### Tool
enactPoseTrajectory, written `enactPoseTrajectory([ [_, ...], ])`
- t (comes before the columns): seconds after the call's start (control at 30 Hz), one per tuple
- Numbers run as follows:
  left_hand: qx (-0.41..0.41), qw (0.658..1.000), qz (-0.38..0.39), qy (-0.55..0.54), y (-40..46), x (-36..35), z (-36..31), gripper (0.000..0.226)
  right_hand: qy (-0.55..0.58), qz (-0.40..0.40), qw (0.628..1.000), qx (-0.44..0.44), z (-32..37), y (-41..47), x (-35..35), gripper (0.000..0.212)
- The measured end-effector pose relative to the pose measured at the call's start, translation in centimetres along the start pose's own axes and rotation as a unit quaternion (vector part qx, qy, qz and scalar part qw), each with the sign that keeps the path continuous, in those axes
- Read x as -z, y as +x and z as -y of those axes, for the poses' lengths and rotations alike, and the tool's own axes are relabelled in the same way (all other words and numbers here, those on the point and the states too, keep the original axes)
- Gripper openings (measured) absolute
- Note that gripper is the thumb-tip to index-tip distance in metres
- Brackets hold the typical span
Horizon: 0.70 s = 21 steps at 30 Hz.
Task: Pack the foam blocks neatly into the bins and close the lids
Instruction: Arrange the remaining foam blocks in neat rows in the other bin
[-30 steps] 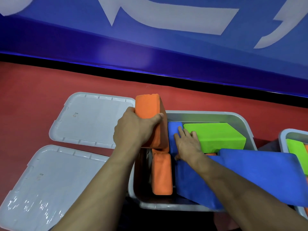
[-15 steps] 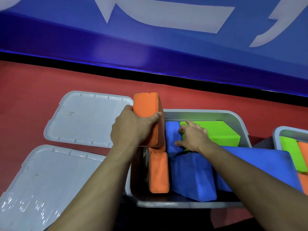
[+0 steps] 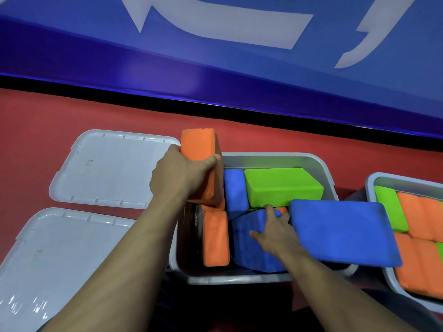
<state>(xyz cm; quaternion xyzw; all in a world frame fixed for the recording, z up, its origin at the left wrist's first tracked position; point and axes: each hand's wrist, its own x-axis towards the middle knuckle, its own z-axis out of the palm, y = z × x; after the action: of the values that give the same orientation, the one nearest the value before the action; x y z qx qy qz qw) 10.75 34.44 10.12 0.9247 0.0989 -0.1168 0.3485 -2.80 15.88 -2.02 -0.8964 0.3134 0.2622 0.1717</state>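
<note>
The left hand point(image 3: 178, 174) grips an upright orange block point(image 3: 200, 149) at the left wall of the middle bin point(image 3: 275, 158). The right hand point(image 3: 273, 232) curls round a tilted blue block point(image 3: 247, 238) inside, near a green block point(image 3: 282, 186). A large blue block point(image 3: 340, 231) overhangs the right rim. Two lids point(image 3: 112, 167) lie left on the red floor point(image 3: 36, 130); a second bin point(image 3: 388, 180) stands right.

The second bin point(image 3: 374, 188) at far right is cut off by the picture's edge, so its blocks show only in part. The nearer lid point(image 3: 60, 259) runs off the left and bottom edges. A large blue block point(image 3: 342, 231) hides the middle bin's point(image 3: 275, 158) right side, and forearms cover its front rim.
</note>
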Motion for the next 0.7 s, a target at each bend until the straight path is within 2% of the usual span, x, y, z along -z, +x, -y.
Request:
enactPoseTrajectory([
  [0.1,-0.003,1.0,0.001,0.0,0.1,-0.1,-0.1,0.078,0.008,-0.026,0.999,0.033,0.7,-0.2,0.3,0.076],
  [0.2,-0.003,1.0,0.0,0.005,0.1,-0.3,-0.3,0.077,0.006,-0.042,0.997,0.068,1.9,-0.3,-0.1,0.077],
  [0.33,-0.006,1.0,-0.005,0.004,0.1,-0.2,-0.2,0.079,0.065,0.012,0.996,0.064,2.1,0.4,-1.9,0.085],
  [0.5,-0.006,1.0,-0.005,0.0,0.0,-0.2,-0.1,0.079,0.132,-0.003,0.99,0.054,2.4,1.4,-2.6,0.107],
  [0.7,-0.004,1.0,-0.009,0.002,0.1,-0.2,0.0,0.079,0.143,0.037,0.987,0.061,2.8,2.9,-3.7,0.11],
])
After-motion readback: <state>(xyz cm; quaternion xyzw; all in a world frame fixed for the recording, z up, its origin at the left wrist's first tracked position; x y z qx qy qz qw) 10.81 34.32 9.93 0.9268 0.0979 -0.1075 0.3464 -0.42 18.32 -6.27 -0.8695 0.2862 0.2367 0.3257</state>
